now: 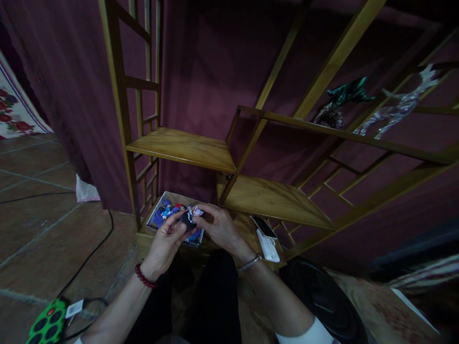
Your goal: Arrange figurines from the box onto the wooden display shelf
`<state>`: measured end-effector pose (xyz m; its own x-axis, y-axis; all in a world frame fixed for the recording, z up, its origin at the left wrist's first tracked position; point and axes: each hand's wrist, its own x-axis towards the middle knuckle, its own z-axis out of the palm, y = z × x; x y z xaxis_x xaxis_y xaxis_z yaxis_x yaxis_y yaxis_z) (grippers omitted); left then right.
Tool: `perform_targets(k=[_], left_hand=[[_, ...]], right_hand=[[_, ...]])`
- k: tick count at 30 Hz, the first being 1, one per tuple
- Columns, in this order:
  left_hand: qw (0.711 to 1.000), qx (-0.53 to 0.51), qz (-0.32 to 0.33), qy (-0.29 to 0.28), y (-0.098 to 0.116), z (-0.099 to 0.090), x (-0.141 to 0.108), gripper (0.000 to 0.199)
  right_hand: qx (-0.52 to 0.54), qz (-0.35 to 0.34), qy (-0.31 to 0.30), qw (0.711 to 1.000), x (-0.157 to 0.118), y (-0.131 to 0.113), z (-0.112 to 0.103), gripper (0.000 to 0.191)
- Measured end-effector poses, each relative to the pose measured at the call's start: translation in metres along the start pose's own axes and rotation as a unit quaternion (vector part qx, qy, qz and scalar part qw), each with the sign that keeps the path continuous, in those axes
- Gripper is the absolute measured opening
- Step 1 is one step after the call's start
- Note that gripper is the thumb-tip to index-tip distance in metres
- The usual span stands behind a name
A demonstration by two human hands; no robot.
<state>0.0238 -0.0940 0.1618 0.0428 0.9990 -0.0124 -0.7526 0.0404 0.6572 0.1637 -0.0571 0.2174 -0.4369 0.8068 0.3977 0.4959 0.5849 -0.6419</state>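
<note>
Between my hands is a small figurine [195, 213] with pinkish and white parts on a dark round base [187, 220]. My left hand [170, 241] has its fingers closed round the dark base. My right hand [217, 226] pinches the figurine's upper part from the right. Directly beneath and behind them sits an open white-edged box [151, 220] holding several small blue, purple and red figures [165, 211]. The hands cover part of the box and its contents.
A wooden shelf unit [182, 149] rises ahead. A black phone [264, 226] and a white object [268, 247] lie at right. Glassy animal figures [394, 112] stand on an upper shelf. A green power strip [47, 322] and cable are on the tiled floor.
</note>
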Motion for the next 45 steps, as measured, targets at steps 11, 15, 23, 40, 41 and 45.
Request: perform_targets(k=[11,15,23,40,41,45], left_hand=[[1.000,0.027,-0.004,-0.010,-0.002,-0.001,0.001,0.028],[0.999,0.042,-0.006,-0.012,-0.003,-0.002,0.002,0.029],[0.998,0.062,-0.009,0.000,0.000,0.002,-0.004,0.031],[0.997,0.050,-0.032,-0.048,-0.006,-0.003,0.000,0.025],[0.997,0.049,-0.036,-0.046,-0.005,-0.003,-0.001,0.024],[0.998,0.034,-0.046,-0.023,-0.002,-0.001,-0.007,0.018]], right_hand=[[-0.030,-0.007,-0.005,1.000,-0.001,-0.004,-0.002,0.018],[-0.057,-0.023,-0.019,0.998,-0.001,-0.006,-0.004,0.018],[-0.083,-0.046,-0.027,0.995,-0.004,-0.011,-0.006,0.014],[-0.195,-0.088,-0.055,0.975,-0.003,0.014,0.009,0.021],[-0.201,-0.092,-0.059,0.973,-0.003,0.014,0.009,0.021],[-0.217,-0.112,-0.067,0.968,-0.004,0.014,0.010,0.020]])
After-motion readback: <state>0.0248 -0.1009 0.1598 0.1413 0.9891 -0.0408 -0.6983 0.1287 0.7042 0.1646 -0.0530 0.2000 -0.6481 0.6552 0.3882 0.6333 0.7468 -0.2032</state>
